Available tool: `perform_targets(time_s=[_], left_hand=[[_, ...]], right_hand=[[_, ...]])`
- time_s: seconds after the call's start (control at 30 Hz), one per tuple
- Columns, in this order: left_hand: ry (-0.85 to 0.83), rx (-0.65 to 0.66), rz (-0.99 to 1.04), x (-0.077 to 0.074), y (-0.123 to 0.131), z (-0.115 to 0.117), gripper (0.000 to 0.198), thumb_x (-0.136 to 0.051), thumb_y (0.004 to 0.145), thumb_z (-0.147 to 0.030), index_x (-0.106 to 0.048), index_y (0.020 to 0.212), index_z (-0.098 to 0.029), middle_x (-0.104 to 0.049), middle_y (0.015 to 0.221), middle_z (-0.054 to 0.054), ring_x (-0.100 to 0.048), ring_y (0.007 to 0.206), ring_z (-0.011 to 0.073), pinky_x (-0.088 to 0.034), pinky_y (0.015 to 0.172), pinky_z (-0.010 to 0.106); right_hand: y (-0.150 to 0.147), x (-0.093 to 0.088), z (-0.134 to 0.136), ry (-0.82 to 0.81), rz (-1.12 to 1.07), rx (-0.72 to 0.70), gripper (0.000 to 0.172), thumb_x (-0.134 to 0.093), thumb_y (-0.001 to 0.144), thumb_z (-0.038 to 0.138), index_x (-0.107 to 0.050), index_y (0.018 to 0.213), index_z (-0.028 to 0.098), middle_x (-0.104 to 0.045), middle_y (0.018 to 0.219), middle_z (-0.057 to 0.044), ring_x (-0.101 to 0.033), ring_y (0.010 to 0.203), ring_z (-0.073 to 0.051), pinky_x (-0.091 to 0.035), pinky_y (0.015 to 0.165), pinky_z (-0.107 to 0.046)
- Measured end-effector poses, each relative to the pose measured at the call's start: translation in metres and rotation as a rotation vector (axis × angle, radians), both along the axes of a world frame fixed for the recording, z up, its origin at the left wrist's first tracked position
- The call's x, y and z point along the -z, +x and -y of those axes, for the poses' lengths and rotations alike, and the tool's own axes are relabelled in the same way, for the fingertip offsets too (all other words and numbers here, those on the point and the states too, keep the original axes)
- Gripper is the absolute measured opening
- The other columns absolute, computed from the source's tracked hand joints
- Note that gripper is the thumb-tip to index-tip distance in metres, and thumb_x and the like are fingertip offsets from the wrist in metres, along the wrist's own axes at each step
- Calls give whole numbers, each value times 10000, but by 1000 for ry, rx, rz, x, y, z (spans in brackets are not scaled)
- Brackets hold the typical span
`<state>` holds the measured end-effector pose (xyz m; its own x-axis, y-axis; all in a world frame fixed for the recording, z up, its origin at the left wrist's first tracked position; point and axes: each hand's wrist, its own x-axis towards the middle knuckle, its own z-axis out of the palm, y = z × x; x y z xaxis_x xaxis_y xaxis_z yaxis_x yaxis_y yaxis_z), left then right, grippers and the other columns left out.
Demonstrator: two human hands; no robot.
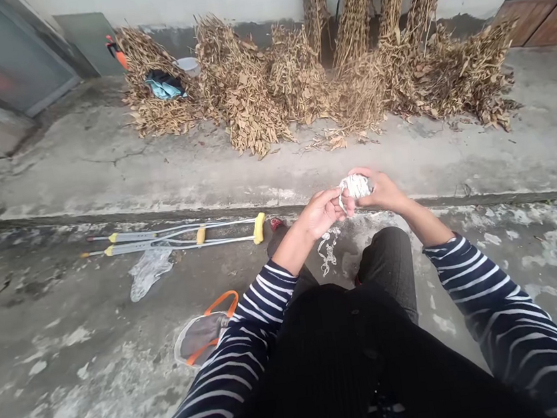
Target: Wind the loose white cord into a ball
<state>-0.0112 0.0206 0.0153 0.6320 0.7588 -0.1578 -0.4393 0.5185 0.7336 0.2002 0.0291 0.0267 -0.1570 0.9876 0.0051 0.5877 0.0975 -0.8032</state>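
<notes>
My right hand (383,190) is wrapped round a white ball of cord (356,186), gripping it from the right in front of my knees. From the left, my left hand (325,212) meets the ball, its fingers closed on a white strand at the ball's near side. A loose tangle of the same white cord (328,251) hangs or lies low between my legs, below my left hand; I cannot tell whether it touches the ground.
Crutches (181,237) lie to the left along the concrete step (104,182), beside a clear plastic bag (151,272). A bag with orange handles (203,335) sits nearer me. Dried plant bundles (249,85) lean along the wall, with a blue cloth (164,86) on them.
</notes>
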Motion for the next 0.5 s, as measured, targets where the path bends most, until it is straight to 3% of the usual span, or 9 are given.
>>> perform_targets(time_s=[0.13,0.2,0.3,0.37,0.5], left_hand=[[81,104,-41,20,-9,14,342,-799,831,-423,-659,872,-113,-674,642,26,-597,496,96,-382,448,193],[72,152,-121,35,-11,18,417,-826,800,-485,-663,876,-108,-686,667,38,-617,522,99,-407,461,187],[91,201,-239,60,-10,15,493,-823,780,-563,-688,881,-99,-752,870,123,-709,695,147,-481,513,191],[148,166,-331,74,-7,4,473,-809,796,-550,-725,897,-96,-759,958,143,-723,788,162,-517,544,188],[265,-52,-565,87,2,-31,246,-808,816,-350,-761,833,-109,-710,772,54,-639,693,106,-514,530,160]], right_hand=[[12,-16,-7,268,241,232,699,-800,602,208,-642,1282,226,-537,1276,-120,-540,1205,-341,-513,1034,-546],[19,-30,-8,438,285,261,671,-795,637,232,-612,1283,231,-513,1301,-129,-507,1250,-352,-508,1045,-570],[21,-58,-5,683,300,212,635,-786,701,313,-563,1292,254,-494,1346,-128,-446,1348,-374,-434,1129,-648],[15,-80,0,783,301,155,628,-777,727,334,-545,1308,273,-487,1398,-120,-420,1403,-379,-398,1167,-670],[-5,-121,10,857,274,76,622,-726,770,336,-507,1351,290,-488,1445,-111,-416,1440,-382,-417,1158,-684]])
